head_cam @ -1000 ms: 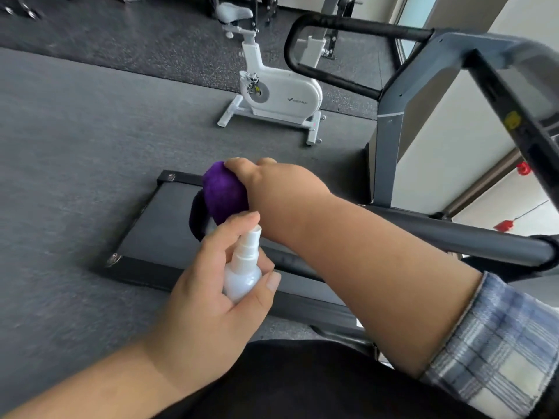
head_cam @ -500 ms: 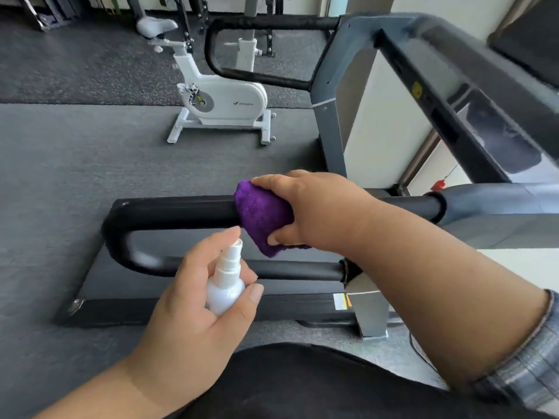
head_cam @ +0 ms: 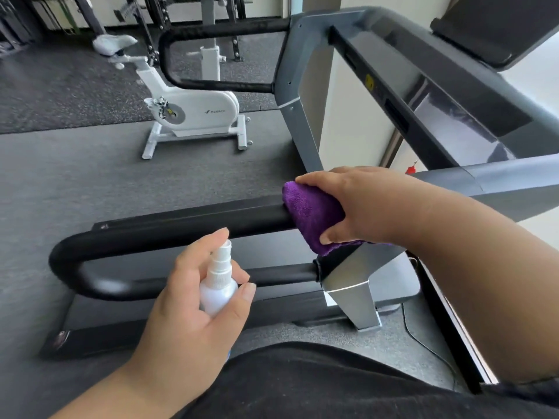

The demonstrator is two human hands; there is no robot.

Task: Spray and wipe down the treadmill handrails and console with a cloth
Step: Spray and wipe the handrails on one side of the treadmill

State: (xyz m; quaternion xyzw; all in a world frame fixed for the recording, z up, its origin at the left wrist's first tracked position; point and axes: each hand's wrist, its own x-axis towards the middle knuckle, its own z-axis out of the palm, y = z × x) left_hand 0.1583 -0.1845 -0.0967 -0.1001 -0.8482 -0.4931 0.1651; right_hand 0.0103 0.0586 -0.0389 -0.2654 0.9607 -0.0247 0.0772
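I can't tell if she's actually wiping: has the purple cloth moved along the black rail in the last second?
Yes. The cloth has slid along the rail, away from its curved end and toward the grey post.

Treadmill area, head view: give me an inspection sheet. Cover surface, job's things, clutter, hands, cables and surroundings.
Surface: black near handrail looping at its left end; grey console frame at upper right.
Job's things: purple cloth folded over the near handrail; white spray bottle upright, nozzle towards the rail.
Clutter: nothing seen.
Hands: right hand grips the cloth around the rail; left hand holds the bottle, a finger by the pump top.
Cables: thin black cable on the floor by the treadmill base, lower right.
Surroundings: white exercise bike behind on grey gym flooring; the far handrail; dark racks along the back wall.
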